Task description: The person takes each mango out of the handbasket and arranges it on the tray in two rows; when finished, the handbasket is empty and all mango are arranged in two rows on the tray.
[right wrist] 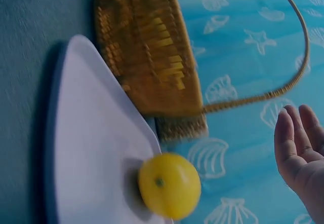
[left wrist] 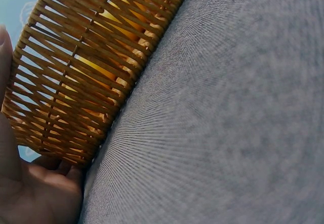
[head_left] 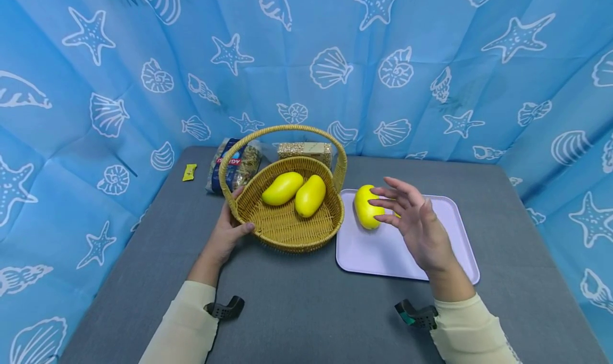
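Observation:
A wicker basket [head_left: 287,231] with a tall arched handle stands on the table, and two yellow mangoes [head_left: 310,196] lie inside it. My left hand [head_left: 225,236] grips the basket's left side, thumb toward the front; some fingers are hidden behind the wicker. In the left wrist view, the left hand [left wrist: 40,193] is at the basket's lower end. Another yellow mango [head_left: 366,207] lies on the lilac tray [head_left: 378,257]. Above that tray hovers my right hand [head_left: 421,225], empty, fingers spread and slightly bent. A bit of yellow shows behind its fingers; what it belongs to is hidden.
Behind the basket are a clear bag of dried food [head_left: 244,167] and a packet of grains [head_left: 304,151]. A small yellow wrapped packet [head_left: 189,172] lies at the table's back left. A blue shell-patterned curtain [head_left: 330,98] surrounds the grey table [head_left: 297,311].

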`<action>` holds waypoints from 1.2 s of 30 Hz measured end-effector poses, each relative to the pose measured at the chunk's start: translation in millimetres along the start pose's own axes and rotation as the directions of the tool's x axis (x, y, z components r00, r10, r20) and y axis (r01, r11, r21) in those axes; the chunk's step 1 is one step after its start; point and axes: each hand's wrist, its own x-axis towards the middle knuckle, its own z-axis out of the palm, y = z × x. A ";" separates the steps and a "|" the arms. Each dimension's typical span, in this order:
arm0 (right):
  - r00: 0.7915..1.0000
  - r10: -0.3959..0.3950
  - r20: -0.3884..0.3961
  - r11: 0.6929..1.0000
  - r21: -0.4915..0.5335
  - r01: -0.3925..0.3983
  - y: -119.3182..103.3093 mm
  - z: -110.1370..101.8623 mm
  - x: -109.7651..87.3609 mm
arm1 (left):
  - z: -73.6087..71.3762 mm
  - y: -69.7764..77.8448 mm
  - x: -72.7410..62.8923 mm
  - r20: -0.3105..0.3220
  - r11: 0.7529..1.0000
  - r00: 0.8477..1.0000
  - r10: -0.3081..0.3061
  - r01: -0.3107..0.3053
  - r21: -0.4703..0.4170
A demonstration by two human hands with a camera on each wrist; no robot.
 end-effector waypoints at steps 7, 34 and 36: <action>0.992 -0.003 0.127 1.000 0.019 0.001 14.1 22.2 7.2 | -0.5 -0.3 -0.2 0.004 1.000 1.000 0.004 -0.004 0.000; 0.986 0.129 0.101 0.974 -0.199 -0.107 71.8 79.2 77.5 | -0.8 0.3 -0.7 -0.003 1.000 1.000 -0.008 0.008 0.011; 0.985 0.140 0.103 0.957 -0.269 -0.108 73.6 82.6 82.1 | -0.9 0.4 -0.6 -0.004 1.000 1.000 -0.010 0.010 0.018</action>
